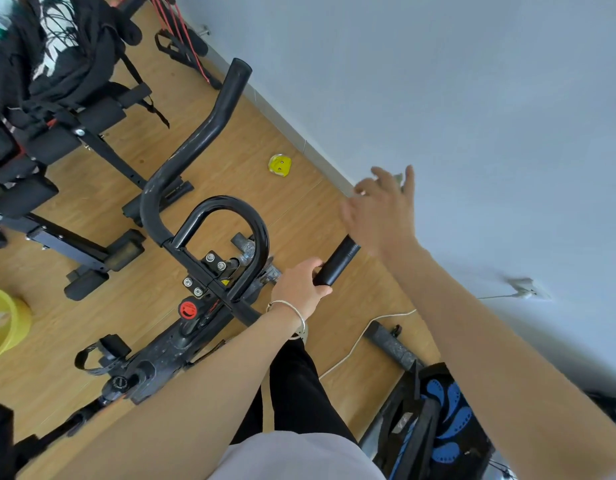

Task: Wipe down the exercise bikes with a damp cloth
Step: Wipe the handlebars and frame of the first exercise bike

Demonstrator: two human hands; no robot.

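Mid-frame, left hand [299, 289]: my fingers clamp the bar [337, 261], likely steadying the bike [182, 337].
Right hand [382, 209]: fingers apart, right of centre; cloth not clearly seen.

We work from a single view: a wide-angle camera worn on the head. It looks forward and steeply down, at close range. The frame is rolled, so the floor [299, 202] runs diagonally and the wall [472, 98] fills the upper right. The handlebar [230, 91] of the exercise bike [182, 337] lies directly below the lens, at centre. Both forearms enter from the near bottom edge, placing the left hand [299, 289] and the right hand [382, 209] near mid-frame. A weight bench [102, 116] occupies the far left.
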